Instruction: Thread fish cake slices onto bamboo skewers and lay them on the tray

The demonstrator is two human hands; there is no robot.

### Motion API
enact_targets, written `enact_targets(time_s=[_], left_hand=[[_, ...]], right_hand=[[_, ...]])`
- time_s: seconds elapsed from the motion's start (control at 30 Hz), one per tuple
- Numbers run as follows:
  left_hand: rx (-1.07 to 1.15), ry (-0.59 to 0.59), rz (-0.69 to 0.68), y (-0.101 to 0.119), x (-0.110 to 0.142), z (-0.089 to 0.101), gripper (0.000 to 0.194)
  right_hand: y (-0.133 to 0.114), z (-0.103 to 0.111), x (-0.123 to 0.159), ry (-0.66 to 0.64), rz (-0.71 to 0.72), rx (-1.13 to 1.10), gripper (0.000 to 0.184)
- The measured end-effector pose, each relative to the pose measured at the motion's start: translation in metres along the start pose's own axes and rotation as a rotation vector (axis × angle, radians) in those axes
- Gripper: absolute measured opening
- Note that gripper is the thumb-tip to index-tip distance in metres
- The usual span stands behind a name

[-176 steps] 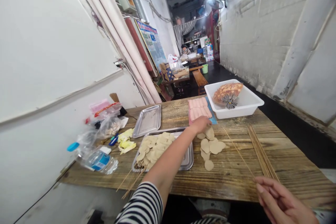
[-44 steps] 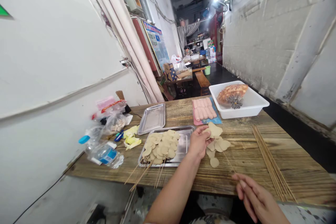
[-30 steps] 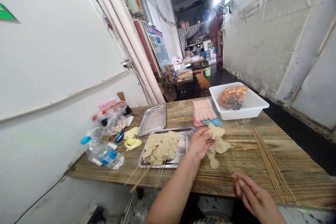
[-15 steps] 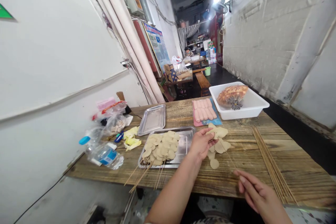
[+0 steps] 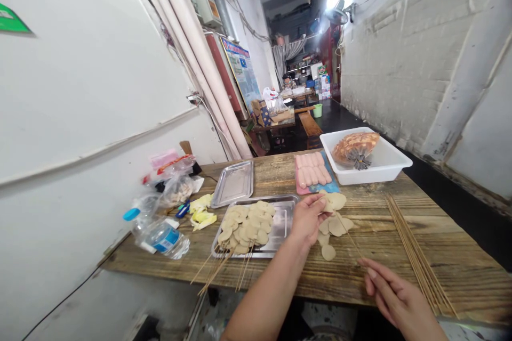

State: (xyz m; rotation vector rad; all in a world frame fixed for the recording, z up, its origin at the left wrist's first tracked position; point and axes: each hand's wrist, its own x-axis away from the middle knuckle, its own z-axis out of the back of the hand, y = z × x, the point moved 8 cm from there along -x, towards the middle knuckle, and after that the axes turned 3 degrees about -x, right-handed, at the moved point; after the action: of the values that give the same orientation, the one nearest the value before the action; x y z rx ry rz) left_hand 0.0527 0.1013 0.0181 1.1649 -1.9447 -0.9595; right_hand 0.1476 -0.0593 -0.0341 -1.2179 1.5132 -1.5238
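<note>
My left hand (image 5: 308,217) pinches thin beige round slices (image 5: 334,201) above the wooden table. Lower right, my right hand (image 5: 390,287) is closed on the near end of a thin bamboo skewer (image 5: 349,234), whose far end reaches the slices in my left hand. Whether the tip has pierced them I cannot tell. Loose slices (image 5: 328,252) lie on the wood just below. To the left, a metal tray (image 5: 286,218) holds a heap of skewered slices (image 5: 246,226), their sticks poking over its near edge. A bundle of bare skewers (image 5: 420,256) lies right of my right hand.
Pink sausages (image 5: 312,169) in a flat pack and a white tub (image 5: 374,176) with a wrapped bundle stand at the back. A second metal tray (image 5: 232,184), yellow scraps (image 5: 203,218), a water bottle (image 5: 168,240) and plastic bags (image 5: 178,189) occupy the left side.
The camera view has shifted slightly. Both hands keep their holds on the slices and the skewer, with hardly any movement between them.
</note>
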Motion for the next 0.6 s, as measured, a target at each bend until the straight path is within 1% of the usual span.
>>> enact_targets(time_s=[0.2, 0.33, 0.43, 0.6], left_hand=[[0.003, 0.015, 0.023, -0.0021, -0.0004, 0.0006, 0.034], [-0.028, 0.020, 0.019, -0.0028, -0.0006, -0.0029, 0.036], [-0.088, 0.034, -0.027, -0.0024, -0.0014, -0.0048, 0.034], [-0.246, 0.065, -0.165, 0.0037, -0.0023, -0.0045, 0.029]], right_hand=[[0.0025, 0.0043, -0.0004, 0.012, -0.002, -0.011, 0.052], [0.0036, 0.0047, -0.0005, 0.013, 0.000, -0.022, 0.051], [0.0029, 0.0025, -0.0002, 0.008, -0.013, -0.046, 0.053], [-0.0028, -0.0005, 0.0000, 0.031, -0.022, -0.083, 0.053]])
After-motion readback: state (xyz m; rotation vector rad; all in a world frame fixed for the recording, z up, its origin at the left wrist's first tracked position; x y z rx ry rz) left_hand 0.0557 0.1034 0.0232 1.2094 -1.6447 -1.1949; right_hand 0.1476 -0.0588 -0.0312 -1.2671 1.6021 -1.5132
